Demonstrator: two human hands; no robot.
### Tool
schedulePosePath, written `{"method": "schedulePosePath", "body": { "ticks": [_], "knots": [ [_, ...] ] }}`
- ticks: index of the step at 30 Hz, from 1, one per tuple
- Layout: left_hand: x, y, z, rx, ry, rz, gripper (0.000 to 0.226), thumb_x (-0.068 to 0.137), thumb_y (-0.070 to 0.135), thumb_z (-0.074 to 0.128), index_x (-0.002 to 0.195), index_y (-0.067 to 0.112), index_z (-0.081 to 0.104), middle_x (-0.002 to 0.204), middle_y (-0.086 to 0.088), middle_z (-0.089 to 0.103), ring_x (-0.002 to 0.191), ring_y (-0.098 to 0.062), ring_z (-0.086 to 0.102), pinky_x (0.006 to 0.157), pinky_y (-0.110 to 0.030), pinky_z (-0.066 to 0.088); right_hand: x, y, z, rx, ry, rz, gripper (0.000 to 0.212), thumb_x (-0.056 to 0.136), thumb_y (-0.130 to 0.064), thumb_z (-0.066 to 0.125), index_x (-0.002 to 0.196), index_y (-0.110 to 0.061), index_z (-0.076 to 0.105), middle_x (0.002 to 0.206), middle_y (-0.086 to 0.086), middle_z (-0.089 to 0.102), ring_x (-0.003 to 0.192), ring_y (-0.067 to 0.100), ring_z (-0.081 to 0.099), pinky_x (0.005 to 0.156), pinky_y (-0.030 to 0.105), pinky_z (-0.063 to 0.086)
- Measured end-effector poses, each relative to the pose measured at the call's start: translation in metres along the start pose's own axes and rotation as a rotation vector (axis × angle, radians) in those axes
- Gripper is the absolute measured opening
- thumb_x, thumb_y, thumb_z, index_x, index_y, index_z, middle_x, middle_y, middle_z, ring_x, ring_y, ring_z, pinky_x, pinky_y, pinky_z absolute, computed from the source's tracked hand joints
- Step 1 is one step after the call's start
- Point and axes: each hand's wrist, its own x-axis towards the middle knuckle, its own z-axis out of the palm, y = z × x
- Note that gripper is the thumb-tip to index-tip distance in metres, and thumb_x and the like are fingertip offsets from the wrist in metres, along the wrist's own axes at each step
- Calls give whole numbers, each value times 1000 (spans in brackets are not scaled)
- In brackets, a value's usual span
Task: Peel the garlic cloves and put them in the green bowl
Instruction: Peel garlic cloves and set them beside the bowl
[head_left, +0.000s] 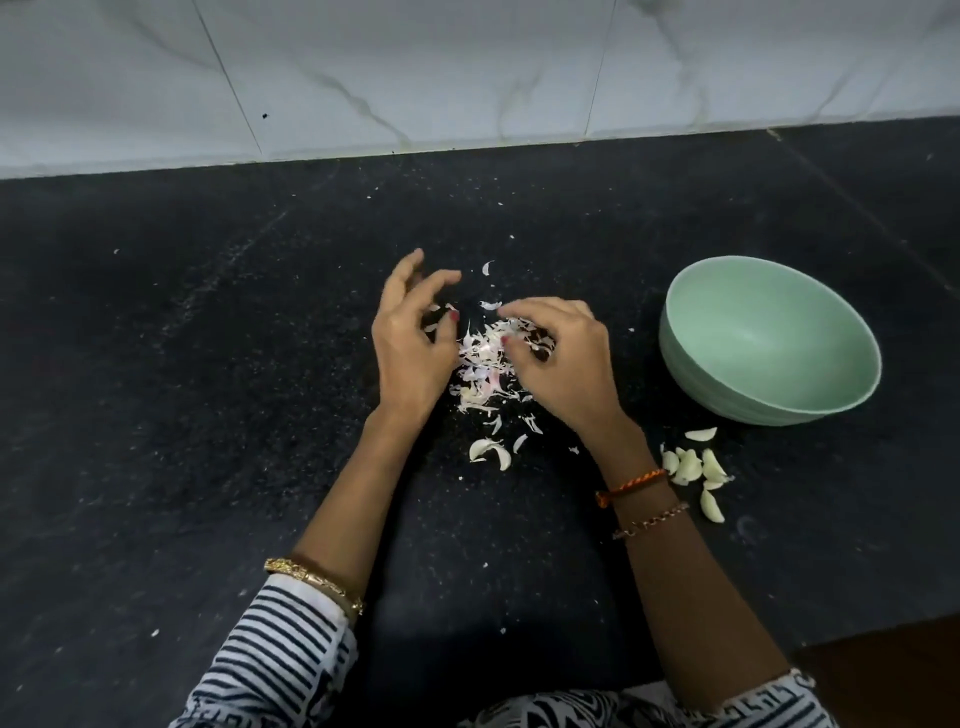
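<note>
Peeled garlic cloves (693, 467) lie on the black counter (208, 415) at about 4 o'clock from frame centre, just below the green bowl (769, 338); roughly seven can be counted in this cluster, some overlapping so the count is unsure. Two more pale cloves (491, 453) lie at 6 o'clock from the hands, touching each other. The single bowl sits at 3 o'clock, upright, and nothing is seen inside it. Between the two hands is one heap of papery skins (485, 364), with loose flakes scattered around it. The left hand (410, 343) hovers at the heap's 9 o'clock edge, fingers spread and loosely bent, holding nothing that can be made out. The right hand (561, 364) rests on the heap from 3 o'clock, fingers curled down into the skins; whether it grips anything cannot be told. A marble-patterned wall (467, 67) runs along 12 o'clock.
</note>
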Motion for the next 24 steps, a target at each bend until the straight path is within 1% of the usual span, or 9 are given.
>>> {"method": "schedulePosePath", "body": {
  "ticks": [2,6,9,12,15,17,20,22,24],
  "knots": [
    [-1,0,1,-5,-41,-33,38,78,-10,59,109,10,66,131,-6,45,113,-18,53,90,-19,45,-2,-8,-7,128,-180,-46,13,72,-18,74,85,-15,72,88,-6,67,90,15,60,79,12,39],
    [-6,3,0,-93,-3,-76,28,82,-10,54,100,6,68,112,-4,56,80,5,58,63,-6,45,-7,-15,-22,101,-655,-71,26,60,-27,85,80,-18,72,76,-11,66,77,3,59,75,18,45],
    [-6,5,-2,-86,12,-149,26,83,-7,55,100,8,69,107,-3,60,73,0,56,60,-7,45,-13,-14,-21,-63,-755,-124,28,63,-31,82,88,-23,73,80,-14,62,81,3,54,78,20,40],
    [-4,4,-4,-86,43,-202,26,84,-6,55,101,9,69,105,-1,60,69,4,55,62,-8,44,-18,-12,-15,-115,-708,-167,13,72,-31,75,82,-24,72,82,-12,61,84,7,50,79,21,35],
    [-3,4,-5,-105,63,-224,25,84,-2,56,101,11,69,101,0,62,67,8,54,65,-8,44,-16,-8,-9,-96,-632,-144,6,76,-26,72,79,-21,70,81,-10,65,78,6,54,75,22,39],
    [-6,6,-6,-161,51,-235,21,86,2,57,100,13,68,96,1,65,69,5,55,67,-9,45,-11,-8,-5,6,-442,-54,4,76,-19,72,80,-18,70,73,-6,67,67,5,57,69,21,45],
    [-7,11,-8,-307,9,-292,11,87,10,60,93,14,69,80,4,66,73,-8,58,68,-21,49,4,-13,4,218,-124,119,6,78,-10,69,82,-15,72,68,-6,66,59,0,56,62,15,47],
    [-7,14,-8,-404,-45,-363,8,86,10,62,88,13,69,74,4,67,70,-11,59,66,-25,50,12,-15,12,312,-3,196,12,80,-8,68,89,-13,73,73,-11,67,60,-5,58,64,14,49],
    [-9,16,-5,-466,-84,-406,12,84,3,62,84,12,69,70,8,68,67,-8,60,63,-21,50,14,-15,18,353,27,226,15,81,-4,66,93,-9,73,79,-10,67,61,-10,59,64,10,49]
  ]
}}
